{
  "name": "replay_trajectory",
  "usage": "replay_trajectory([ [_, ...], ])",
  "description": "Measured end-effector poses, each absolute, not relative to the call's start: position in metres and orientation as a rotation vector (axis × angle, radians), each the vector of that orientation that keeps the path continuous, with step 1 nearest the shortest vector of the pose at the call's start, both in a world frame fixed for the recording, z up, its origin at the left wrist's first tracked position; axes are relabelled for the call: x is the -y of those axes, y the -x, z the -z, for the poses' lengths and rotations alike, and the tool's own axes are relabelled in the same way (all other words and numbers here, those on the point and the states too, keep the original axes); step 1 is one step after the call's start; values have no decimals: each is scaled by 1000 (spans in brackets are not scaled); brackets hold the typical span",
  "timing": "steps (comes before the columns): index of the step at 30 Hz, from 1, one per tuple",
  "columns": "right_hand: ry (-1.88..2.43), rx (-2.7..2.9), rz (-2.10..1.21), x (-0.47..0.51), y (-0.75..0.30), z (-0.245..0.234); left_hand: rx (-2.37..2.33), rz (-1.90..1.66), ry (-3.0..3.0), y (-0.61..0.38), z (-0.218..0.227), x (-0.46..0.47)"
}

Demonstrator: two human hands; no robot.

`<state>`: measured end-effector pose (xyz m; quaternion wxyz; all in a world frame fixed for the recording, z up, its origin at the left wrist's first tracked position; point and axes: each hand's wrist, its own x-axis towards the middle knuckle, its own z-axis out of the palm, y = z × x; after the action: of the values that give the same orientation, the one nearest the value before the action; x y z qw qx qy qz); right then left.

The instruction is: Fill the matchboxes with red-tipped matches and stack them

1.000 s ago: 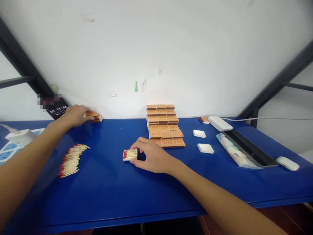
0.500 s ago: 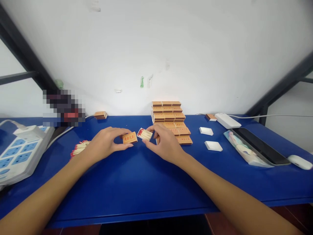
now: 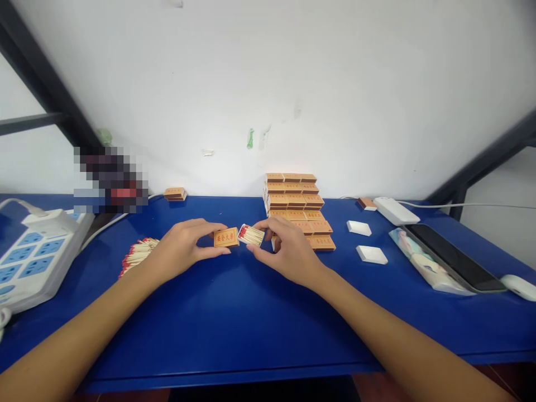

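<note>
Between thumb and fingers, my left hand (image 3: 190,243) grips an orange matchbox sleeve (image 3: 226,238) with red lettering facing up. My right hand (image 3: 285,245) pinches a white matchbox tray (image 3: 251,235) filled with red-tipped matches. The tray's left corner meets the sleeve's right end, slightly tilted; whether it has entered cannot be made out. Partly hidden behind my left wrist lies a heap of loose matches (image 3: 139,254). Beyond my right hand rises a stepped stack of matchboxes (image 3: 295,201), several rows high, against the wall.
Two white trays (image 3: 359,228) lie to the right, with a matchbox (image 3: 367,204) and a white power bank (image 3: 396,211) behind. A phone (image 3: 456,257) rests by a tissue pack (image 3: 427,268) and a white case (image 3: 519,287). At left are a power strip (image 3: 50,268) and small matchboxes (image 3: 175,194).
My hands have come closer together, bringing the filled tray to the sleeve's end. The whole view has shifted slightly.
</note>
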<state>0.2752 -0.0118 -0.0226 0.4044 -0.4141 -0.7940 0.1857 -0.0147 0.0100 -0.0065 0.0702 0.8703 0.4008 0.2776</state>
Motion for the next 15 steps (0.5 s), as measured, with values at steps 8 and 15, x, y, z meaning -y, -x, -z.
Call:
replay_trajectory([
  [8, 926, 2101, -577, 14, -279, 17, -1127, -845, -2532, 10, 3, -6],
  [15, 876, 2120, -687, 9, -283, 15, -1090, -820, -2471, 8, 1, -3],
])
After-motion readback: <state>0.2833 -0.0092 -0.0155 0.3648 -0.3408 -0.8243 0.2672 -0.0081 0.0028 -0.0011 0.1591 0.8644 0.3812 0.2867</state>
